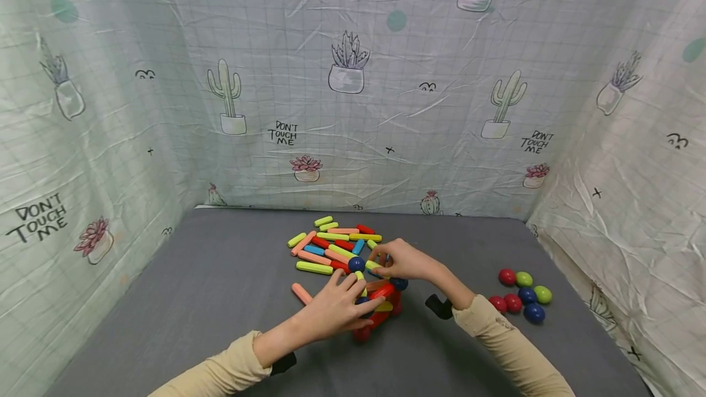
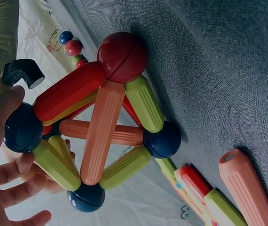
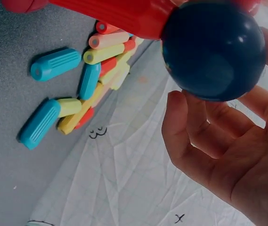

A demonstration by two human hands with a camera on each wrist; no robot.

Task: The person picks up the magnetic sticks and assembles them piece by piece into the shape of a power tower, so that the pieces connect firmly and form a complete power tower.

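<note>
A frame of magnetic rods and balls stands on the table, with a salmon rod (image 2: pixel 103 134) across its side. A red ball (image 2: pixel 122 56) and several blue balls form corners. My left hand (image 1: pixel 333 305) holds the frame's near blue ball (image 2: pixel 23 128), thumb on one side and fingers on the other. On the far side, my right hand (image 1: pixel 405 260) has curled fingers and pinches a short yellow-green rod (image 1: pixel 373 266). In the right wrist view, a blue corner ball (image 3: pixel 214 52) hides part of that hand's fingers (image 3: pixel 176 120) and the rod.
Behind the frame, loose rods (image 1: pixel 314 268) in several colours lie in a loose heap. One salmon rod (image 1: pixel 301 293) lies near the left hand. Loose red, green and blue balls (image 1: pixel 534 313) are grouped at the table's right. A printed curtain (image 1: pixel 353 158) surrounds the grey table (image 1: pixel 220 287).
</note>
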